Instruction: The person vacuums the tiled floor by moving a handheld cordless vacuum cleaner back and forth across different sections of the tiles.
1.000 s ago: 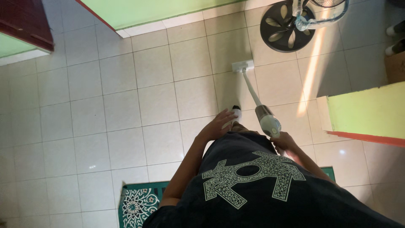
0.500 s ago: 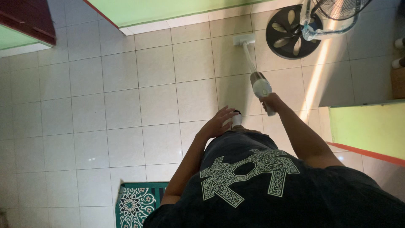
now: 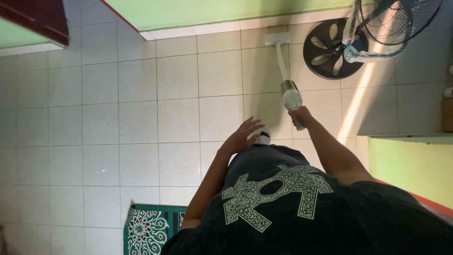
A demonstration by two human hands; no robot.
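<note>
Vacuum wand (image 3: 284, 66), pale and slim, slanted across the tiled floor (image 3: 141, 118), its flat white head (image 3: 277, 38) set against the base of the green wall (image 3: 212, 12). Right hand (image 3: 301, 115) gripped the handle below the silver canister (image 3: 291, 93), its grip clenched on it. Left hand (image 3: 243, 135) hung free with fingers spread, its grip released. Just beside the wand stood a fan's round dark base (image 3: 329, 48). A patterned green mat (image 3: 153, 229) lay well apart.

Standing fan (image 3: 377, 28) on round black base (image 3: 330, 49) top right; patterned green mat (image 3: 151, 229) on pale tiled floor (image 3: 118, 118); green wall (image 3: 212, 12) beyond.
</note>
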